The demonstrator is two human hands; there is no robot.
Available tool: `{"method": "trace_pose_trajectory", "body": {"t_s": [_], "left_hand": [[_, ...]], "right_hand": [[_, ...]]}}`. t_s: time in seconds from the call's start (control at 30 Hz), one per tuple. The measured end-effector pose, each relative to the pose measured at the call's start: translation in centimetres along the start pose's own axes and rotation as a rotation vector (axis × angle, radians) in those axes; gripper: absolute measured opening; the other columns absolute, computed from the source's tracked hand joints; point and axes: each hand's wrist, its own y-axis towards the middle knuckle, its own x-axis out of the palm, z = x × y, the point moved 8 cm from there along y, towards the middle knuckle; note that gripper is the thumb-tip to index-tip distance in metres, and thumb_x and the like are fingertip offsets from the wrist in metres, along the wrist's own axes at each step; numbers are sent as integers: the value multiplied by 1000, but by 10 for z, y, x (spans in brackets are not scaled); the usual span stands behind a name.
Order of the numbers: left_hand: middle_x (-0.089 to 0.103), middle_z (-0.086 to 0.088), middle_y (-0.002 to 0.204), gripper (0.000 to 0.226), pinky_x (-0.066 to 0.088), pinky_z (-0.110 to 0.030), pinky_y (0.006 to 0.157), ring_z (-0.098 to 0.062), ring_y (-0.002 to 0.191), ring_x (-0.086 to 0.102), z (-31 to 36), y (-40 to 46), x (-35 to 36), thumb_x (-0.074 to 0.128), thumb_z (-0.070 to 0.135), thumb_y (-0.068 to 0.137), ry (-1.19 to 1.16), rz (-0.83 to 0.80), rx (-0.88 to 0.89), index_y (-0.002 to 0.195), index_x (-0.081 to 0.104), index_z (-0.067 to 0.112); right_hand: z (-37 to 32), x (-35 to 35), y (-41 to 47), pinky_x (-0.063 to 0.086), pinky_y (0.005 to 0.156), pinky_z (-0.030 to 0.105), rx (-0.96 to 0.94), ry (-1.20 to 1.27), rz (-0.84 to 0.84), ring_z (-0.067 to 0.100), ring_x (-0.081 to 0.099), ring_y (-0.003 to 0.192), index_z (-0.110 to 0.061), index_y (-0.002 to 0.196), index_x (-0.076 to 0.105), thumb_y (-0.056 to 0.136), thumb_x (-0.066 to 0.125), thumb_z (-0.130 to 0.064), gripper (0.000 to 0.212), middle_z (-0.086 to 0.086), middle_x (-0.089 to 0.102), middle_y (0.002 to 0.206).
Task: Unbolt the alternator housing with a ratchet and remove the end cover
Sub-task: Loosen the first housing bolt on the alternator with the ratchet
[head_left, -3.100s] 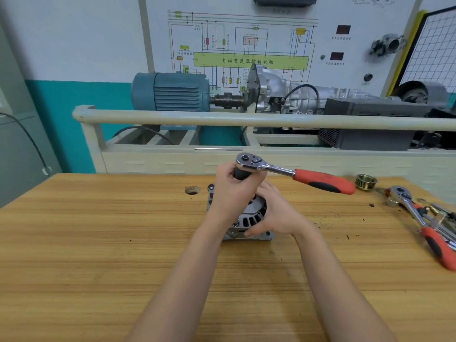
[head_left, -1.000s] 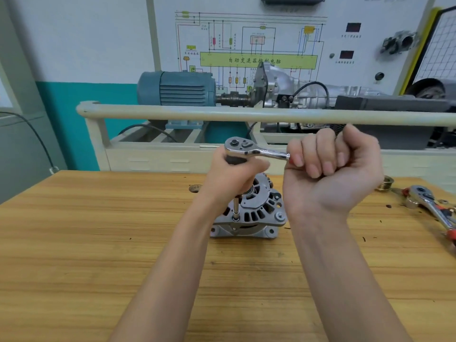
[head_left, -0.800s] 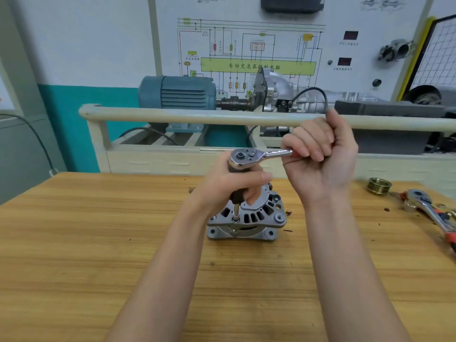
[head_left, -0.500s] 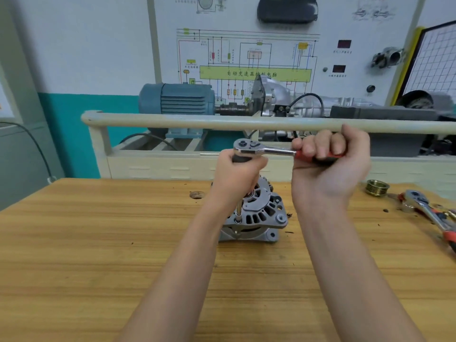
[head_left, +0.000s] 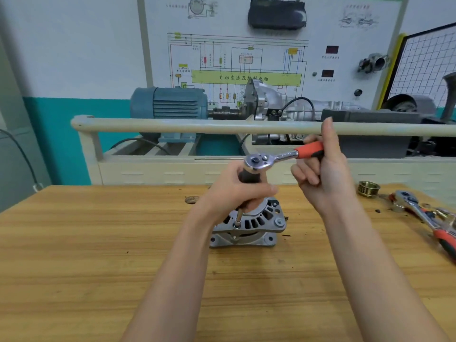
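On the wooden bench point(head_left: 98, 267), left hand point(head_left: 237, 193) grips the extension, right hand point(head_left: 323, 174) grips the ratchet point(head_left: 283, 156).

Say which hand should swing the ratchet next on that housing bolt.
Right. The right hand already holds the ratchet by its red handle, while the left hand grips the extension upright on the alternator.

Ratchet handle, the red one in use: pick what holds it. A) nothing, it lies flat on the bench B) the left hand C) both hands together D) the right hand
D: the right hand curls round the red grip of the ratchet, while the left hand grips the dark extension under the ratchet's head, above the alternator.
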Motion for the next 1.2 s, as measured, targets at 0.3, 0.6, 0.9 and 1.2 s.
{"method": "trace_pose_trajectory", "body": {"t_s": [0.3, 0.6, 0.9, 1.2], "left_hand": [[31, 3, 45, 40, 25, -17, 42, -11, 38, 25, -3, 2, -14, 56, -4, 88, -80, 346, -37, 56, 37, 13], [40, 2, 44, 33, 32, -25, 46, -15, 40, 33, 1, -1, -11, 69, 18, 73, 20, 208, -15, 49, 47, 18], [39, 7, 43, 30, 28, -21, 43, -10, 38, 32, 7, -3, 5, 69, 26, 71, -38, 36, -4, 47, 51, 25], [30, 3, 45, 38, 22, -19, 39, -11, 39, 23, -1, 1, -15, 55, -5, 86, -34, 436, -63, 58, 38, 14]], "right_hand": [[-30, 9, -7, 30, 35, 14, -45, -256, -343, 4, 26, 25, -19, 62, 47, 76, 73, -14, 29, -5, 53, 43], [-36, 8, -6, 37, 41, 18, -162, -346, -391, 7, 32, 32, -16, 75, 61, 71, 79, -17, 19, -7, 43, 43], [6, 16, 10, 52, 67, 24, 9, 9, -116, 9, 55, 60, -7, 92, 66, 73, 66, -31, 31, 0, 58, 65], [-24, 23, -1, 51, 90, 34, -21, 217, -491, 19, 69, 81, -19, 56, 61, 76, 71, -25, 23, -3, 60, 56]]}}
